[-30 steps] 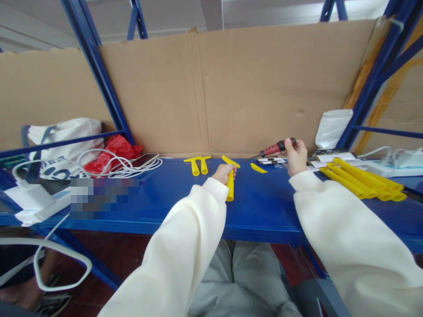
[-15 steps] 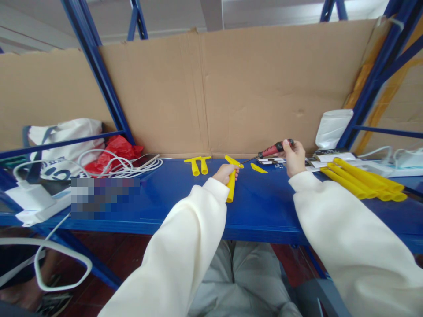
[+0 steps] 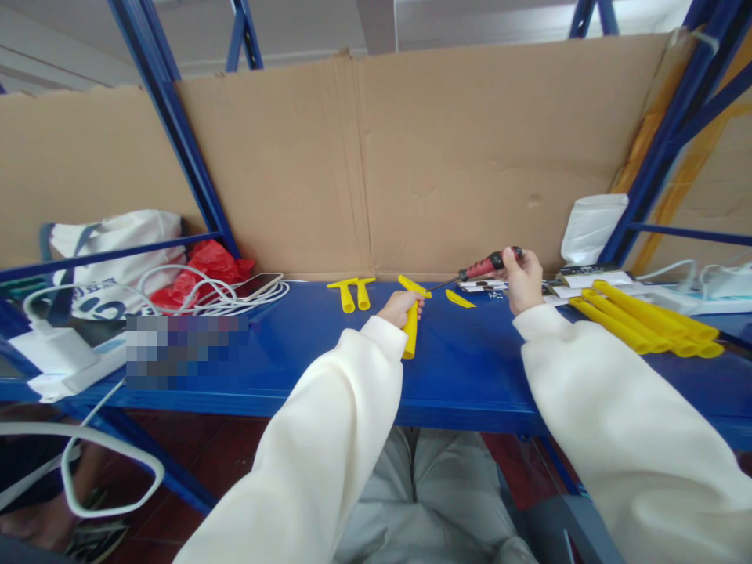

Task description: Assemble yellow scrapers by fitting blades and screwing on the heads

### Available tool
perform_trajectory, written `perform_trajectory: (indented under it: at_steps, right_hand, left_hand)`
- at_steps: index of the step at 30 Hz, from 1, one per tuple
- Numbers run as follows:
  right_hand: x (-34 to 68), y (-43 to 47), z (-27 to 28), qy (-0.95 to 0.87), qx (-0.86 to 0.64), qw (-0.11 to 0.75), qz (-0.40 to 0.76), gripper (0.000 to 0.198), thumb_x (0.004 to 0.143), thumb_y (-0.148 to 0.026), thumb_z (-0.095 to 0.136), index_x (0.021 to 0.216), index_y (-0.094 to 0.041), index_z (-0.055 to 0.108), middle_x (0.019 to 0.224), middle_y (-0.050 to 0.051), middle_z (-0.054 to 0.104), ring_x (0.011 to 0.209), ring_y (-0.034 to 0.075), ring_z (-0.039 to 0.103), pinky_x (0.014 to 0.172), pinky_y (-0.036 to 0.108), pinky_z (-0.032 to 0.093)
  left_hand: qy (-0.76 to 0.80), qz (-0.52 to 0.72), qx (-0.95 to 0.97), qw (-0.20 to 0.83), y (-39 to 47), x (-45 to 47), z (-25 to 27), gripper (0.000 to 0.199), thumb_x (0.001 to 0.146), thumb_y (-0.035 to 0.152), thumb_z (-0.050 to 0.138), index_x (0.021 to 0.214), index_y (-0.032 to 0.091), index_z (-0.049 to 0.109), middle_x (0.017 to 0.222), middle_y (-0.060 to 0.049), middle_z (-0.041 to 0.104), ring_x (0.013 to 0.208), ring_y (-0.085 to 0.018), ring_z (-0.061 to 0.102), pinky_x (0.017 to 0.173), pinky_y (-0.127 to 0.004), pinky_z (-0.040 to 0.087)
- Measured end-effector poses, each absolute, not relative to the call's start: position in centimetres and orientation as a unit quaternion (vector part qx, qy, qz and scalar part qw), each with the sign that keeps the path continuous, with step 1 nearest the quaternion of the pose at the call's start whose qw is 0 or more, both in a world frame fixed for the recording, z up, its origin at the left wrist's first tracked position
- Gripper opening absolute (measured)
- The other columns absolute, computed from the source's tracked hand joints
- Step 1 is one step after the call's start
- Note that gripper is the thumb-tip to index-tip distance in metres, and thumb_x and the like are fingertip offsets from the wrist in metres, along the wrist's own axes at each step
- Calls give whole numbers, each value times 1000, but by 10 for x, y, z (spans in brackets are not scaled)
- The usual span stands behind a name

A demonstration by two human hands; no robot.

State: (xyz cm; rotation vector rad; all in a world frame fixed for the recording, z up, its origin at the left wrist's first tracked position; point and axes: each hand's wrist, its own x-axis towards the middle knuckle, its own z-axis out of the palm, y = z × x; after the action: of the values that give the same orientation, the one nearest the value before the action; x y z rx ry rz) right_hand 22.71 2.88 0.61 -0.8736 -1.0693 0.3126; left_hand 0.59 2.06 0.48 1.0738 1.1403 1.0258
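My left hand (image 3: 402,308) is closed around the handle of a yellow T-shaped plastic piece (image 3: 410,338), whose crosspiece sticks out above the fingers. In my right hand (image 3: 522,280) is a screwdriver (image 3: 482,267) with a red and black handle, held at its back end. The shaft points left and its tip meets the yellow piece near the crosspiece; the exact contact is too small to make out. A loose yellow curved strip (image 3: 460,299) lies just right of the piece. Two more yellow T-shaped pieces (image 3: 348,298) lie to the left.
Several yellow tubes (image 3: 646,317) are stacked at the right, near small boxes (image 3: 593,277) and a white pouch (image 3: 593,227). White cables (image 3: 235,298), a red bag (image 3: 211,266) and a charger (image 3: 56,348) sit at the left. Cardboard (image 3: 470,157) stands behind the blue table (image 3: 470,384).
The yellow piece and my left hand have shifted very slightly to the left. My right hand and the screwdriver look almost unmoved.
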Motion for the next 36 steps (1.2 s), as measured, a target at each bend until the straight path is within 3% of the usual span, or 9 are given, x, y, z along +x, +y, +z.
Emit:
perform_trajectory:
  at_steps: [5, 17, 36]
  right_hand:
    - [225, 32, 5, -471, -357, 793, 150, 60, 58, -74, 69, 80, -23, 46, 73, 1, 59, 59, 18, 62, 54, 39, 57]
    - [223, 27, 8, -457, -348, 802, 164, 63, 51, -73, 74, 77, -24, 44, 70, -2, 57, 51, 15, 59, 52, 37, 56]
    - [226, 32, 5, -463, -350, 796, 169, 59, 56, -71, 72, 78, -23, 45, 75, 0, 59, 56, 16, 60, 56, 40, 58]
  left_hand:
    - [492, 438, 466, 591, 22, 6, 5, 30, 84, 2, 53, 58, 14, 48, 45, 4, 44, 37, -5, 37, 39, -19, 30]
    - [495, 452, 457, 585, 21, 7, 5, 30, 82, 0, 53, 56, 15, 47, 45, 3, 44, 38, -6, 37, 40, -19, 30]
    - [497, 448, 463, 581, 20, 7, 6, 32, 84, 1, 52, 55, 14, 48, 45, 4, 44, 37, -6, 37, 40, -19, 30]
